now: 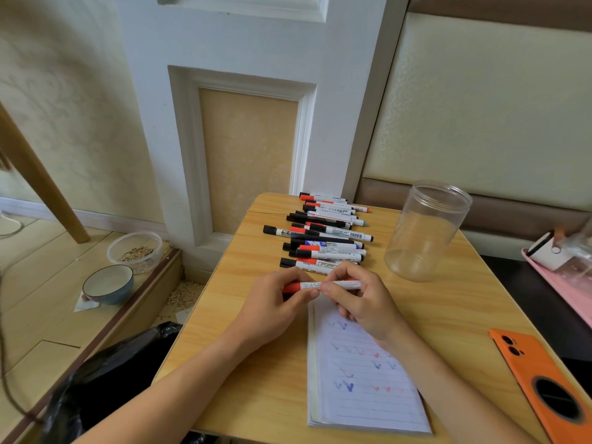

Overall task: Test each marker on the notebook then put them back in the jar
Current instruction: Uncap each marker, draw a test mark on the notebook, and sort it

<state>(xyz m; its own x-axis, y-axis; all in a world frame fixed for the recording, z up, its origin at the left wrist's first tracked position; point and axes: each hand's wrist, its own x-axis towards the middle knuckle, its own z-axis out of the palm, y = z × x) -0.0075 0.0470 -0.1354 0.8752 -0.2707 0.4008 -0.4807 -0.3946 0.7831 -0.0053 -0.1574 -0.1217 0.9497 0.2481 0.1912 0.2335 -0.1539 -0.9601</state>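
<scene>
A red-capped marker [322, 286] is being gripped by both hands [278, 302] [358, 299] above the notebook [362, 389]. Test marks are showing; the jar [426, 232] is standing empty, with many markers [323, 235] lying toward the desk's far edge.

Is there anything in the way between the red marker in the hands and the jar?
Nothing visible blocks it. The red marker, held by the left hand and right hand, sits left of the jar, with only bare table between. The jar's mouth is open, with no lid.
</scene>
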